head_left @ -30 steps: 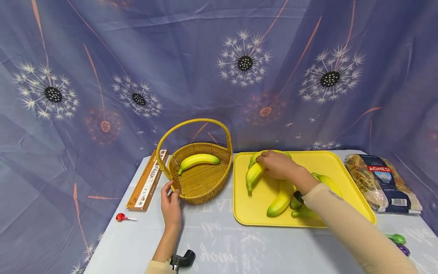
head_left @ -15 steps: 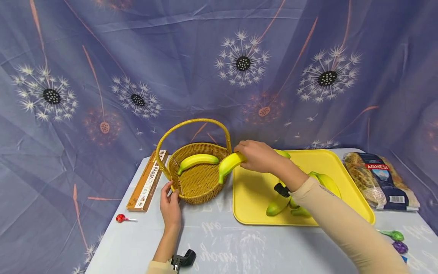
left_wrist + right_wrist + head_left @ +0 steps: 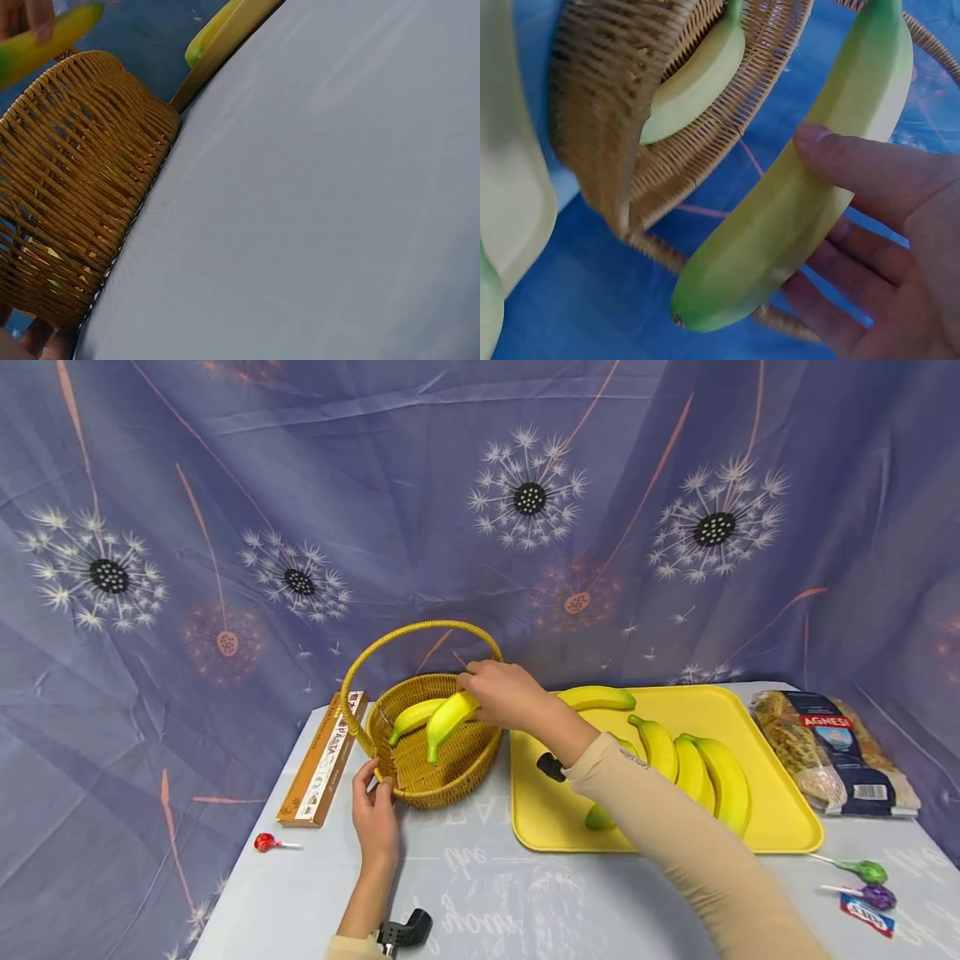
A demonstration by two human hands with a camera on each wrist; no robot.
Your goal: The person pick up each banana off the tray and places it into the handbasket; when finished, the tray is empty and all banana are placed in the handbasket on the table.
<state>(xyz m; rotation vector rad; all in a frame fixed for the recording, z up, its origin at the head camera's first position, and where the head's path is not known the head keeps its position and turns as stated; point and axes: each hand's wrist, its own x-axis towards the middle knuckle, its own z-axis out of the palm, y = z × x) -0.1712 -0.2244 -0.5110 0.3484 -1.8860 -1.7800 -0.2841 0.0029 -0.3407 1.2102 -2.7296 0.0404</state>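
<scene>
Holding a banana [image 3: 450,720] above a wicker basket [image 3: 442,793]

At the back, a blue cloth [image 3: 420,527] printed with white dandelions. In front of it, a pale surface [image 3: 465,910] marked with faint script, hard to make out. Towards the right, a yellow tray [image 3: 540,835] bearing more bananas [image 3: 731,785], less covered by the right sleeve [image 3: 675,835] than half a second ago. Left of the tray, the basket, in the same place as before; inside it, a second banana [image 3: 412,717], now partly hidden behind the held one.

Past the tray's right edge, a printed bag [image 3: 832,752] with AGNESI in white on red. Along the basket's left side, a long box [image 3: 318,768] reading PASTA, with Chinese characters.

On the right hand [image 3: 510,693], fingers bent along one side of the banana and a thumb pressed to the other, opened only to the fruit's thickness. On the left hand [image 3: 375,818], fingers bent at the basket's near left rim, pinching it against the thumb, unchanged since the earlier frame.

Brought from the tray's left edge to above the basket's opening: the held banana, slanted, green at both ends, clear of the second one.

Smallest of all, a red lollipop [image 3: 265,842] at left; at right, a green lollipop [image 3: 866,871], a purple lollipop [image 3: 877,897] and a wrapper [image 3: 867,916], formerly mostly covered, with white lettering too small to read.
</scene>
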